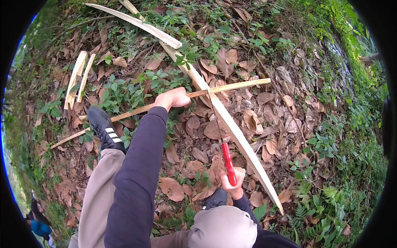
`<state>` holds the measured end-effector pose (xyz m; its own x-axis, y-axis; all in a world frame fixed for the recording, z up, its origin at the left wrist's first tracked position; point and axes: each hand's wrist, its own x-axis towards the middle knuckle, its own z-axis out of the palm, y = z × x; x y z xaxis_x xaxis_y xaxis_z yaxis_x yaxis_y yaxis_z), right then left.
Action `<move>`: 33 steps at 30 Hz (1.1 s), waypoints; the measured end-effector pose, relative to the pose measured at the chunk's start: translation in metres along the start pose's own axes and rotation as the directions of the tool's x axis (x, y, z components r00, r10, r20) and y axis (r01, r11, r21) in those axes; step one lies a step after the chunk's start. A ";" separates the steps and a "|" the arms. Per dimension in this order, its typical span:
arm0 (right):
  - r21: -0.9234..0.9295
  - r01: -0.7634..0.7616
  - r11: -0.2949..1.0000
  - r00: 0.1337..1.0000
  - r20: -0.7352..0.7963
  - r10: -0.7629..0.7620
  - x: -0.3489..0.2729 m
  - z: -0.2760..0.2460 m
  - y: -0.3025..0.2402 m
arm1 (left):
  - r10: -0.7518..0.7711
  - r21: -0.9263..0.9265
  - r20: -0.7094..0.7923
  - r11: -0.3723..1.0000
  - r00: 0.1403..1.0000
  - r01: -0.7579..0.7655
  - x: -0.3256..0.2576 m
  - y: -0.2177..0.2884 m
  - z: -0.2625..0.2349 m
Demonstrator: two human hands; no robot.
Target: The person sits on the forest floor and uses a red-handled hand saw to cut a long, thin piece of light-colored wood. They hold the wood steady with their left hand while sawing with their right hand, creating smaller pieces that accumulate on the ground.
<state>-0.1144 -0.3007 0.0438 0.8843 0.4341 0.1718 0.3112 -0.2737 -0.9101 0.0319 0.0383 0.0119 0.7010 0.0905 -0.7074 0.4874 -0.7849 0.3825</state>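
Observation:
My left hand [173,98] is closed around a thin wooden strip [242,85] that lies crosswise over a longer pale plank [236,134]. In my right hand [234,183] is the red handle of a handsaw [228,159]. Its narrow blade runs away from me and meets the strip where it crosses the plank, to the right of my left hand. Whether the teeth have cut into the wood is too small to tell. On the left, my dark shoe [103,127] with white stripes rests over the strip's other end.
Brown dry leaves [217,128] and low green plants [120,91] cover the ground. Short wood pieces [76,78] lie at the left. Another long pale piece [140,25] overlaps the plank's far end. A person in blue [40,227] shows at the lower left rim.

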 end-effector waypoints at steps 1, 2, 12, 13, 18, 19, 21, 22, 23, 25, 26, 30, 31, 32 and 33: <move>-0.048 -0.032 0.998 0.999 -0.001 0.032 0.016 0.005 -0.005 | -0.034 -0.029 0.014 0.999 0.999 0.035 -0.002 0.002 0.001; -0.020 -0.042 0.999 0.999 0.014 0.042 0.033 0.017 0.012 | -0.034 -0.029 0.017 0.999 0.999 0.035 0.001 -0.002 0.003; -0.024 -0.026 0.999 0.998 0.053 0.027 -0.010 -0.005 -0.002 | 0.015 -0.018 0.026 1.000 1.000 -0.015 -0.004 0.001 0.000; -0.028 -0.019 0.999 0.999 0.030 0.020 -0.003 -0.003 -0.001 | 0.001 -0.014 0.006 1.000 1.000 -0.001 -0.001 -0.001 0.004; 0.120 0.044 0.992 0.992 -0.124 -0.029 0.126 0.059 0.028 | -0.033 0.023 0.063 0.999 0.997 0.032 -0.002 0.003 -0.003; 0.131 0.011 0.991 0.994 -0.112 0.004 0.119 0.061 0.029 | -0.040 0.011 0.060 0.999 0.997 0.039 -0.003 0.004 -0.006; 0.150 -0.048 0.987 0.995 -0.077 0.060 0.095 0.064 0.030 | -0.050 -0.015 0.088 0.999 0.995 0.052 0.002 -0.004 -0.006; 0.119 -0.047 0.992 0.998 -0.039 0.052 0.067 0.051 0.028 | -0.059 -0.013 0.101 0.998 0.993 0.061 0.002 -0.004 -0.005; 0.044 0.012 0.999 1.000 -0.027 -0.010 0.036 0.042 0.033 | -0.051 -0.018 0.078 0.998 0.996 0.052 -0.001 -0.003 -0.006; 0.069 -0.040 0.997 0.999 0.007 0.040 0.008 0.021 0.011 | -0.005 0.007 0.069 1.000 0.998 0.004 -0.004 0.002 -0.007; 0.137 -0.065 0.988 0.998 -0.017 0.068 0.004 0.019 0.012 | 0.001 0.023 0.031 1.000 1.000 -0.002 0.003 0.000 -0.001; 0.038 -0.032 0.999 0.998 0.047 0.030 0.028 0.025 0.006 | -0.025 -0.012 0.033 1.000 0.999 0.026 0.007 -0.008 -0.015; 0.040 -0.017 0.999 0.999 0.035 0.015 0.030 0.023 0.010 | -0.042 0.002 0.060 0.999 0.997 0.042 0.007 -0.004 -0.017; 0.041 -0.001 0.999 1.000 0.023 0.000 0.032 0.020 0.012 | -0.087 0.003 0.061 0.996 0.994 0.087 0.009 0.000 -0.017; 0.054 -0.049 0.997 0.998 0.035 0.047 0.036 0.013 0.005 | -0.062 -0.001 0.038 0.998 0.997 0.062 0.008 -0.003 -0.018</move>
<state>-0.0855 -0.2755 0.0406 0.8853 0.4506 0.1152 0.2479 -0.2477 -0.9366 0.0460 0.0523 0.0157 0.6489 0.1157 -0.7520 0.5309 -0.7769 0.3385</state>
